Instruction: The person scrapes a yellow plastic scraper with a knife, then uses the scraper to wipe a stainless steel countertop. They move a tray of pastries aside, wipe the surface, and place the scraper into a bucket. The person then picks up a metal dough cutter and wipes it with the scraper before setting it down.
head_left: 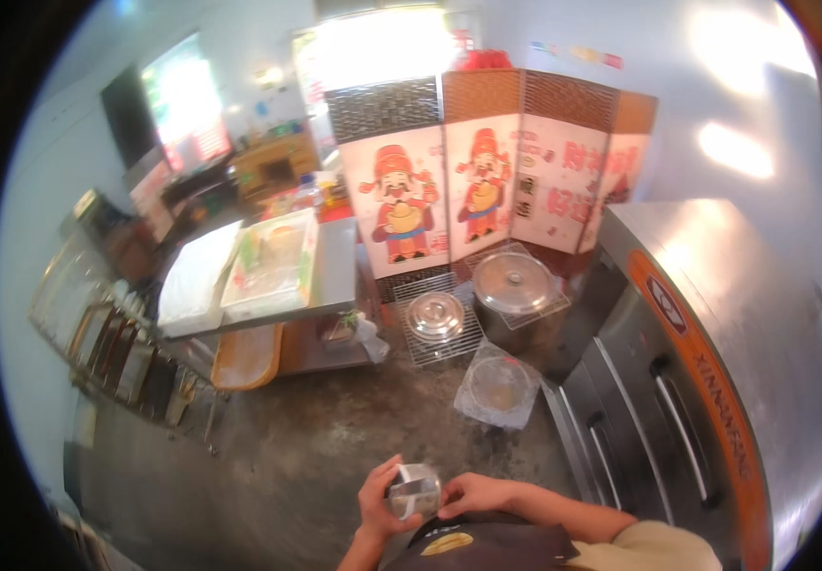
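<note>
Close to my body, my left hand (378, 499) is wrapped round the left side of a small, round, shiny silver container (417, 488). A dark patch crosses its upper part; whether that is an opening or a reflection I cannot tell. My right hand (475, 494) is at the container's right side, its fingers pinched together close to the rim and to my dark apron (487, 544). Whatever those fingers hold, if anything, is too small and blurred to make out.
A steel oven cabinet (725, 314) with an orange edge stands at right. Ahead are a lidded pot (434, 317), a larger pot with a glass lid (516, 279) and a plastic-wrapped container (498, 388) on the floor. A folding screen (478, 186) stands behind; a steel table (337, 262) is at left.
</note>
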Motion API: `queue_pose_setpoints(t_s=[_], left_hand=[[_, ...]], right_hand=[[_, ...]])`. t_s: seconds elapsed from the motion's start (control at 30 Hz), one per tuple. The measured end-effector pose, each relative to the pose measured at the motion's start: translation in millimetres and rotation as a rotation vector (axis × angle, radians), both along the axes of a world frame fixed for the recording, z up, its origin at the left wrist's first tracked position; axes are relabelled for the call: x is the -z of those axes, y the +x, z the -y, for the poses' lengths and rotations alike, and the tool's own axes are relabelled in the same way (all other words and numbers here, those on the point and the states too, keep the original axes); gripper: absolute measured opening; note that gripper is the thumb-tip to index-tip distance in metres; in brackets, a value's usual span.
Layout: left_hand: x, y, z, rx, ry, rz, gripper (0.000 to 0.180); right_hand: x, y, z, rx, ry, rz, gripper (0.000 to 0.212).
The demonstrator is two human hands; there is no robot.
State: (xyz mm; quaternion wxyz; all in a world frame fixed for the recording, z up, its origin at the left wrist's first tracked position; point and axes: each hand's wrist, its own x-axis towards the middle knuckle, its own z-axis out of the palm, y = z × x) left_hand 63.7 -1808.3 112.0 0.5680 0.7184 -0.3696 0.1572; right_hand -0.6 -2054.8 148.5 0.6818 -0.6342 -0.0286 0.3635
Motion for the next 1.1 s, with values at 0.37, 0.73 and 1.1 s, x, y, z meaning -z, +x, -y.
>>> queue_pose_setpoints(t_s=[0.37, 0.73, 1.1], left_hand=[[22, 24, -113, -0.127, 0.072, 0.123, 0.108], [5, 45, -172, -0.157, 0.122, 0.054, 0.084], [46, 96, -271, -0.365, 0.191, 0.037, 0.097]], right_hand=[[44, 61, -114, -0.121, 0.323, -0.237, 0.02], [30, 114, -159, -0.257, 0.406, -0.448, 0.025], [65, 228, -244, -0.605, 0.447, -0.667, 0.026]])
